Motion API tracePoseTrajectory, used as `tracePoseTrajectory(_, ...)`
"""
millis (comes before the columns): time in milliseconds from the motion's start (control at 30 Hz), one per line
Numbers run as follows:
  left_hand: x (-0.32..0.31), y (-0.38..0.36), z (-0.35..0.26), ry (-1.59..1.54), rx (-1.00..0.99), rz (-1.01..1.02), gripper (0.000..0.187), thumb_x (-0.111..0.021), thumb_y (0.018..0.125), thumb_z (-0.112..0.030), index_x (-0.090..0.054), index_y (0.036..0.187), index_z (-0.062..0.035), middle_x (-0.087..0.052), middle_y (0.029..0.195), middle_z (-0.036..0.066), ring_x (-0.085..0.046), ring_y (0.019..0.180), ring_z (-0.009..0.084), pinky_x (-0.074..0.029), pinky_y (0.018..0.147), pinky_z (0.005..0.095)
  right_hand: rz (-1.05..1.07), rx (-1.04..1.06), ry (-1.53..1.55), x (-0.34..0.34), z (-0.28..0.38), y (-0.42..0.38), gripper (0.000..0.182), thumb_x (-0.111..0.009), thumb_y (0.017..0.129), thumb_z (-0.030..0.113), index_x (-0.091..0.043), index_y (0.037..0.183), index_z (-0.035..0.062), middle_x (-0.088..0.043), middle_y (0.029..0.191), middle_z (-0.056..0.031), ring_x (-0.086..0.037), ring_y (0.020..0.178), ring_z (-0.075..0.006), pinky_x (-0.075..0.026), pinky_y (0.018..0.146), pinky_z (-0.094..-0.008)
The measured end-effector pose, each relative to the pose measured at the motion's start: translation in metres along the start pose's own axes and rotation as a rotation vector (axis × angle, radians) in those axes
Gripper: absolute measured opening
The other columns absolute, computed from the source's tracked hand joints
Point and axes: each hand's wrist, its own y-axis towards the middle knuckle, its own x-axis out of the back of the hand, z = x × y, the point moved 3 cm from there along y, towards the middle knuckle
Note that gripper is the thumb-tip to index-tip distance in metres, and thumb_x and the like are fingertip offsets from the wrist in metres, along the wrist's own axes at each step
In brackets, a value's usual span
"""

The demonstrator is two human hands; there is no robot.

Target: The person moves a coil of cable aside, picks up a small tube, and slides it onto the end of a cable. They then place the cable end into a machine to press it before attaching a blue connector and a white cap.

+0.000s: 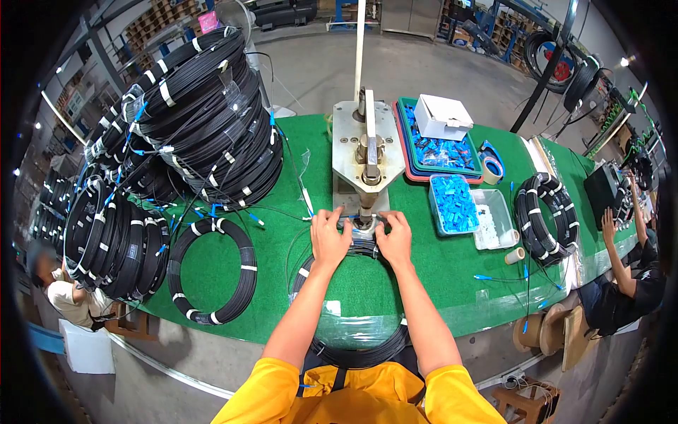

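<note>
A metal hand press (369,155) with a lever stands on the green table before me. My left hand (330,237) is at the left of its foot, fingers curled in a pinch on thin black cable. On the other side, my right hand (394,237) is closed the same way, also at the cable. A small blue piece shows between the hands under the press ram; my fingers partly hide it. The coil of black cable (364,353) runs from below the press toward my body and overhangs the table's near edge.
Tall stacks of black cable coils (212,127) crowd the left, with a single coil (212,272) nearer. At right are a tub of blue connectors (454,205), a clear box of white parts (494,219), a white carton (443,116) and another coil (546,219). People work at both sides.
</note>
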Motion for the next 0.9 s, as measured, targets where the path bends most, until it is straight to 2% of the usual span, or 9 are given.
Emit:
tracePoseTrajectory(67,0.0,-0.0002,0.0026,0.13,0.041,0.006,0.024,-0.068,0.084,-0.02,-0.074,0.106,-0.0115,-0.053,0.095,0.011,-0.05,0.093,0.031,-0.042,0.083,0.0432,0.05,-0.039,0.026,-0.0022,-0.0046,-0.0004,0.024,-0.063,0.08,0.01,-0.072,0.1,0.0019,-0.064,0.105,-0.0152,-0.064,0.096,-0.0339,-0.052,0.086,-0.0415)
tracePoseTrajectory(167,-0.0032,-0.0006,0.0043,0.163,0.094,0.104,0.02,-0.069,0.086,-0.023,-0.074,0.102,-0.0138,-0.053,0.102,0.009,-0.048,0.1,0.0306,-0.039,0.087,0.0443,0.034,0.061,0.002,-0.0024,-0.0054,-0.0009,0.024,-0.063,0.08,0.01,-0.073,0.1,0.0018,-0.065,0.104,-0.0152,-0.065,0.093,-0.0326,-0.052,0.085,-0.0404)
tracePoseTrajectory(367,-0.0048,-0.0011,0.0062,0.176,0.126,0.107,0.013,-0.068,0.087,-0.022,-0.075,0.097,-0.0179,-0.054,0.101,0.008,-0.048,0.1,0.0296,-0.038,0.087,0.0445,0.036,0.094,0.022,-0.0041,-0.0082,-0.0017,0.022,-0.064,0.08,0.01,-0.074,0.098,0.0029,-0.065,0.101,-0.0142,-0.065,0.092,-0.0313,-0.053,0.084,-0.0395)
tracePoseTrajectory(700,-0.0033,-0.0014,0.0043,0.189,0.133,0.102,0.012,-0.068,0.087,-0.022,-0.076,0.094,-0.0186,-0.053,0.101,0.006,-0.047,0.1,0.0292,-0.037,0.087,0.0439,0.039,0.101,0.027,-0.0006,-0.0012,-0.0025,0.023,-0.064,0.081,0.01,-0.075,0.1,0.0027,-0.065,0.1,-0.0136,-0.065,0.091,-0.0307,-0.053,0.081,-0.039)
tracePoseTrajectory(800,-0.0037,-0.0009,0.0039,0.175,0.16,0.116,0.012,-0.068,0.086,-0.023,-0.076,0.094,-0.0181,-0.053,0.102,0.007,-0.045,0.102,0.0296,-0.035,0.089,0.0447,0.047,0.093,0.027,-0.0002,-0.0019,-0.0018,0.024,-0.063,0.081,0.01,-0.074,0.102,0.0025,-0.065,0.102,-0.0137,-0.065,0.092,-0.0309,-0.053,0.082,-0.039)
tracePoseTrajectory(900,-0.001,-0.0024,0.0008,0.212,0.098,0.079,0.015,-0.067,0.086,-0.024,-0.075,0.097,-0.0179,-0.053,0.108,0.007,-0.043,0.108,0.0312,-0.032,0.096,0.048,0.029,0.044,0.022,-0.0011,-0.0016,-0.0009,0.027,-0.063,0.081,0.009,-0.071,0.106,0.0027,-0.064,0.104,-0.0139,-0.065,0.093,-0.0314,-0.053,0.082,-0.0394)
